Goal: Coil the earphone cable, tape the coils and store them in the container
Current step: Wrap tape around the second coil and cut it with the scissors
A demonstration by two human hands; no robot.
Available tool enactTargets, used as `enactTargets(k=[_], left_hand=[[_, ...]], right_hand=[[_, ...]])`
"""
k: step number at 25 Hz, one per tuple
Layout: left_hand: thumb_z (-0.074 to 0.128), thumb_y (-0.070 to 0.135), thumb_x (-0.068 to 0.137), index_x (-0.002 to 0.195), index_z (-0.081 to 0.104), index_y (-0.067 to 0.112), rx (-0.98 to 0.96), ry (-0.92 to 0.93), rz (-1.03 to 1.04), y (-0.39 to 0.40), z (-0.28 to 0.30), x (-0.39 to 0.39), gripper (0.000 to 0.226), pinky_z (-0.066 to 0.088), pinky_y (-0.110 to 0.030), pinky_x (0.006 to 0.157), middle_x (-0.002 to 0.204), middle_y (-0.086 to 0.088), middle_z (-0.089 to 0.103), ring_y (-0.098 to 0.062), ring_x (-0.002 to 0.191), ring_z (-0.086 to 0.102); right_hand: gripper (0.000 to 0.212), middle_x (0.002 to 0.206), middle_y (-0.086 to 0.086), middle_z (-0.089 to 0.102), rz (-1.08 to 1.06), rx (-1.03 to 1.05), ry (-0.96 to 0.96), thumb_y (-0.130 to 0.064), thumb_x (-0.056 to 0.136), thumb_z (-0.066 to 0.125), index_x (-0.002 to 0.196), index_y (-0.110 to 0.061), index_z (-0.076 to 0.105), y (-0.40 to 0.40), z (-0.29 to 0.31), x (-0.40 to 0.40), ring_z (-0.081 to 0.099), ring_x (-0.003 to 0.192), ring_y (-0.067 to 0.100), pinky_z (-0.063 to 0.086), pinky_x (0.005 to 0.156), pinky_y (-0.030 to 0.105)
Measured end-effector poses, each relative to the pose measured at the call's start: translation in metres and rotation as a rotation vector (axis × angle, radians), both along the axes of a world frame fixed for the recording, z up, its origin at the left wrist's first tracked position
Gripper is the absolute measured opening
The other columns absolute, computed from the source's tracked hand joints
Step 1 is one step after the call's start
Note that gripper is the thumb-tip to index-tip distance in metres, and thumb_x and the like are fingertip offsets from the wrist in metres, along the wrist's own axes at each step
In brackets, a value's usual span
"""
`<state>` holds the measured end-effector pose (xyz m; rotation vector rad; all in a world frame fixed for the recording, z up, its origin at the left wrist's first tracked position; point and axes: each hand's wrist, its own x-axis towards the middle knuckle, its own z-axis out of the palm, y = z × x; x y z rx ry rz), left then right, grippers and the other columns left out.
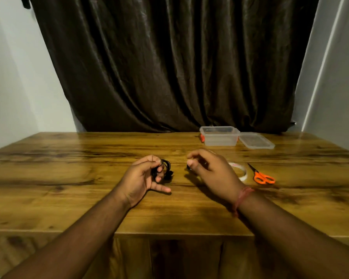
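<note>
Left hand [144,175] grip on coiled earphone cable [165,170], mid-table [69,178]

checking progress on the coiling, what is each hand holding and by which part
The left hand grips the coiled black earphone cable around the bundle. The right hand pinches a small dark piece; which part cannot be told.

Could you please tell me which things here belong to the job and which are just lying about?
For the job: earphone cable, tape, scissors, container, lid.
Just there: curtain, table, wrist thread.
</note>
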<state>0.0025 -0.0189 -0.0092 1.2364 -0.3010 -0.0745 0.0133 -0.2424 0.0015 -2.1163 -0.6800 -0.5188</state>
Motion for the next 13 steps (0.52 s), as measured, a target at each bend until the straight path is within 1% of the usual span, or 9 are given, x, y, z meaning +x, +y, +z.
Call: enactTargets(k=[1,3,4,6,8,10,11,12,13], left_hand=[[0.060,0.014,0.086,0.081,0.054,0.011,0.020,-0.008,0.020,-0.002,-0.001,0.000,0.008,0.059,-0.044,0.051,0.070,-0.005,0.050,-0.013,0.053,0.047],[0.052,0.009,0.093,0.083,0.057,0.011,0.067,-0.031,0.096,-0.004,-0.004,0.000,0.012,0.059,-0.040,0.048,0.068,-0.009,0.047,-0.013,0.051,0.045],[0.047,0.007,0.096,0.086,0.057,0.011,0.094,-0.037,0.134,-0.004,-0.005,0.001,0.015,0.059,-0.037,0.047,0.069,-0.012,0.045,-0.014,0.051,0.044],[0.045,0.007,0.099,0.092,0.057,0.009,0.135,-0.054,0.174,-0.005,-0.007,0.005,0.014,0.058,-0.034,0.046,0.075,-0.015,0.044,-0.014,0.052,0.043],[0.049,0.011,0.098,0.087,0.058,0.012,0.158,-0.093,0.156,-0.006,-0.008,0.007,0.014,0.057,-0.033,0.046,0.069,-0.012,0.042,-0.011,0.050,0.044],[0.054,0.015,0.089,0.082,0.058,0.014,0.145,-0.115,0.128,-0.008,-0.010,0.009,0.008,0.056,-0.032,0.046,0.060,-0.005,0.042,-0.011,0.049,0.042],[0.055,0.017,0.085,0.080,0.058,0.014,0.132,-0.118,0.119,-0.008,-0.010,0.010,0.006,0.055,-0.032,0.046,0.057,-0.003,0.042,-0.012,0.049,0.042],[0.055,0.018,0.083,0.079,0.059,0.015,0.122,-0.117,0.112,-0.008,-0.010,0.011,0.006,0.055,-0.032,0.046,0.055,-0.002,0.042,-0.012,0.049,0.041],[0.055,0.018,0.083,0.078,0.060,0.015,0.115,-0.116,0.106,-0.008,-0.011,0.012,0.007,0.055,-0.033,0.046,0.055,-0.001,0.043,-0.013,0.049,0.041]], right_hand=[[0.014,0.097,-0.010,0.067,0.084,0.093,0.049,-0.035,0.095,0.059,0.104,-0.028,0.067,0.020,0.002,0.002,0.059,0.090,0.001,0.049,0.075,0.018],[0.011,0.093,-0.002,0.070,0.189,0.192,0.104,-0.030,0.094,0.062,0.099,-0.022,0.069,0.052,0.005,0.008,0.064,0.087,0.013,0.053,0.079,0.032],[0.010,0.092,-0.001,0.070,0.227,0.219,0.138,-0.028,0.094,0.064,0.097,-0.020,0.069,0.061,0.005,0.012,0.065,0.087,0.016,0.054,0.081,0.036],[0.009,0.089,0.002,0.069,0.308,0.287,0.219,-0.022,0.092,0.067,0.097,-0.015,0.068,0.068,0.001,0.021,0.065,0.082,0.019,0.055,0.082,0.044],[0.011,0.086,0.009,0.066,0.413,0.399,0.316,-0.016,0.089,0.070,0.096,-0.007,0.066,0.064,-0.004,0.028,0.062,0.079,0.024,0.054,0.080,0.051],[0.018,0.086,0.017,0.064,0.537,0.479,0.432,-0.017,0.084,0.072,0.095,-0.005,0.064,0.057,-0.007,0.034,0.060,0.079,0.031,0.051,0.078,0.054],[0.020,0.084,0.019,0.062,0.582,0.479,0.477,-0.019,0.082,0.073,0.094,-0.005,0.065,0.053,-0.007,0.035,0.059,0.076,0.031,0.051,0.074,0.053],[0.019,0.080,0.018,0.061,0.599,0.453,0.506,-0.022,0.081,0.073,0.091,-0.008,0.065,0.049,-0.006,0.037,0.057,0.069,0.029,0.051,0.066,0.046],[0.017,0.074,0.015,0.060,0.597,0.417,0.522,-0.024,0.080,0.073,0.088,-0.011,0.066,0.046,-0.006,0.037,0.053,0.061,0.024,0.046,0.056,0.036]])
